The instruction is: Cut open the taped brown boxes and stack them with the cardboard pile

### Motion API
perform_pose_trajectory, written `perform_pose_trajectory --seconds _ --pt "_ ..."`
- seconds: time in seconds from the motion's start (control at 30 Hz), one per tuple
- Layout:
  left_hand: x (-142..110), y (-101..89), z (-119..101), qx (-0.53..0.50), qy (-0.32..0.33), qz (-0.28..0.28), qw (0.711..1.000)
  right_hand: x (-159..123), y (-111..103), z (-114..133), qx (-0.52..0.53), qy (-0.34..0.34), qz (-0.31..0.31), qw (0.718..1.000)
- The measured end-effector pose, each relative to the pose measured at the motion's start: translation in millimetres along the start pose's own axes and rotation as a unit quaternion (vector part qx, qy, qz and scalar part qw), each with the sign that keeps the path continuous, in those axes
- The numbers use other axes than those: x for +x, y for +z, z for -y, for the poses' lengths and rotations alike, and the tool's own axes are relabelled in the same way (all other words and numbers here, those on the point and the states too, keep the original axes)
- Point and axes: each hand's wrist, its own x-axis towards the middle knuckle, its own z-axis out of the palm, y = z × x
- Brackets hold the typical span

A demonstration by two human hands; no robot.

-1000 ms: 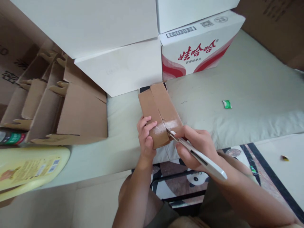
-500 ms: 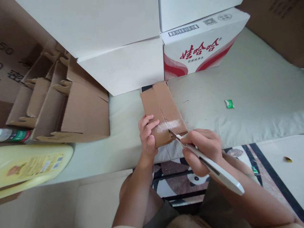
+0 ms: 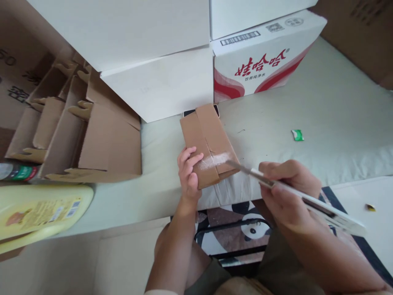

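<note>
Two hands held a brown box (image 3: pixel 208 135) and a knife (image 3: pixel 322 207).
The left hand (image 3: pixel 188 172), partly curled, gripped the box's left side near a white carton (image 3: pixel 166 86); the right hand (image 3: pixel 288 192) closed around the knife, blade by the right corner.

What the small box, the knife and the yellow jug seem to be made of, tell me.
Small box: matt brown cardboard, from its creased flaps; the glossy patch across the seam looks like clear tape.
Knife: smooth white handle, plastic or painted metal; the grey blade is probably steel, but blurred.
Yellow jug: likely plastic, with a soft sheen and rounded, moulded-looking shape.
</note>
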Motion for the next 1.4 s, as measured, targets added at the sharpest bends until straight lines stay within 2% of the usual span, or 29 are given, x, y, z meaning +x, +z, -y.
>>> perform_pose_trajectory --seconds 0.1,0.17,0.3,0.4,0.47,0.57,0.63,0.7,0.8,0.93,1.1,1.27,1.4 --pt "-0.2 -5.6 4.9 -0.005 0.001 -0.006 1.0 8.0 11.1 -24.6 -0.012 -0.019 -0.13 0.991" --pt "-0.7 -10.0 10.0 -0.014 -0.007 -0.02 1.0 13.5 14.9 -44.5 -0.046 0.006 -0.159 0.986" --pt "1.8 -22.6 22.1 -0.054 -0.05 -0.056 0.996 13.2 10.7 -80.2 -0.084 0.083 -0.102 0.988" --pt "7.2 -34.0 31.5 -0.113 -0.129 -0.115 0.978 6.2 6.5 -94.9 -0.116 0.126 -0.031 0.985" --pt "10.0 -40.3 37.6 -0.16 -0.221 -0.161 0.949 2.3 6.8 -98.4 -0.133 0.145 0.02 0.98" --pt "10.1 -46.1 44.8 -0.198 -0.36 -0.178 0.894 0.6 10.6 -98.5 -0.133 0.157 0.067 0.976" --pt "8.8 -47.9 46.5 -0.205 -0.4 -0.179 0.875 1.8 13.3 -97.4 -0.131 0.164 0.071 0.975" --pt "8.1 -48.8 45.0 -0.21 -0.396 -0.179 0.876 3.7 15.1 -97.1 -0.14 0.187 0.061 0.971" --pt "10.4 -48.4 39.1 -0.201 -0.356 -0.168 0.897 4.6 15.8 -99.9 -0.139 0.228 0.063 0.962" --pt "16.6 -44.2 33.8 -0.187 -0.31 -0.173 0.916 0.8 15.0 -108.4 -0.095 0.218 0.095 0.967" --pt "22.8 -39.6 36.4 -0.156 -0.353 -0.173 0.906 -1.6 16.6 -118.4 -0.026 0.212 0.12 0.969" --pt "23.7 -44.4 40.8 -0.042 -0.37 -0.145 0.917 -1.2 21.2 -122.0 -0.01 0.238 0.122 0.963" --pt "19.3 -47.8 46.1 -0.011 -0.38 -0.122 0.917 0.2 24.0 -117.7 -0.038 0.234 0.138 0.962"
